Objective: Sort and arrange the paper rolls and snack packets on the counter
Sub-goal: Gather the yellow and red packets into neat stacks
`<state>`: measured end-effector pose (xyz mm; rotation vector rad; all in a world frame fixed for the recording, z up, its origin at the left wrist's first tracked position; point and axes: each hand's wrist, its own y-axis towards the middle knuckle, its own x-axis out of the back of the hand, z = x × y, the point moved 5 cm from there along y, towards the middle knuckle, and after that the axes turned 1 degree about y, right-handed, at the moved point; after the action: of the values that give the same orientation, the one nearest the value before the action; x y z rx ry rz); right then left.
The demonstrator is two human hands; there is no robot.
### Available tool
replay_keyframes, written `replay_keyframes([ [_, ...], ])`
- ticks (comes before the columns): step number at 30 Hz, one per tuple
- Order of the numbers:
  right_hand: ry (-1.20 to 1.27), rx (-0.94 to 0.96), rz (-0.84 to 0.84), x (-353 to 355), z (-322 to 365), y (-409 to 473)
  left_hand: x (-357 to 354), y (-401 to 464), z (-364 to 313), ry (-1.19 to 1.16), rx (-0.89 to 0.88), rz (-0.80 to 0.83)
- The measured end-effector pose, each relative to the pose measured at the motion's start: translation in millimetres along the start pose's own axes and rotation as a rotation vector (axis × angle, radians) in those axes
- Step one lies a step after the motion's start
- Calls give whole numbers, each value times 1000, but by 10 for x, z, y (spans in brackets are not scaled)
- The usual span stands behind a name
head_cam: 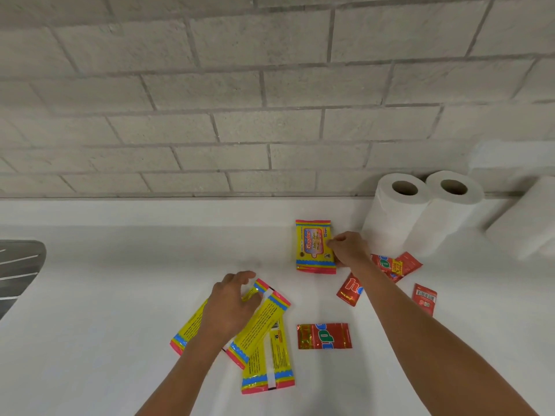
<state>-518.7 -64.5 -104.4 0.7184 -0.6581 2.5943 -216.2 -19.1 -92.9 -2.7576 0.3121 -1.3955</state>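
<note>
On the white counter [120, 295] lies a yellow packet [313, 246] face up, and my right hand [350, 249] pinches its right edge. My left hand [232, 301] grips the top of a yellow packet [261, 324] in a loose pile of three, one [189, 328] partly under my wrist and one [270, 364] nearest me. Several red packets lie to the right: one [324, 336] in front, one [348, 291] beside my right forearm, one [396, 265] partly hidden behind it, one [424, 298] further right. Two white paper rolls [390, 211] [441, 217] stand against the wall.
A third white roll [528, 220] lies at the far right edge. A metal sink drainer [18, 268] sits at the left edge. A grey brick wall [240, 100] backs the counter.
</note>
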Motion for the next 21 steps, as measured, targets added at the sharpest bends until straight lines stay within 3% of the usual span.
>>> replay_keyframes([
  [9,-3,45,-21,111,-16,-468,-238,-436,-51,427,-39,64],
  [16,58,81,-6,152,-103,-847,-197,-454,-105,463,-70,38],
  [21,115,105,23,186,-117,-1027,-13,-455,-194,378,-124,-118],
])
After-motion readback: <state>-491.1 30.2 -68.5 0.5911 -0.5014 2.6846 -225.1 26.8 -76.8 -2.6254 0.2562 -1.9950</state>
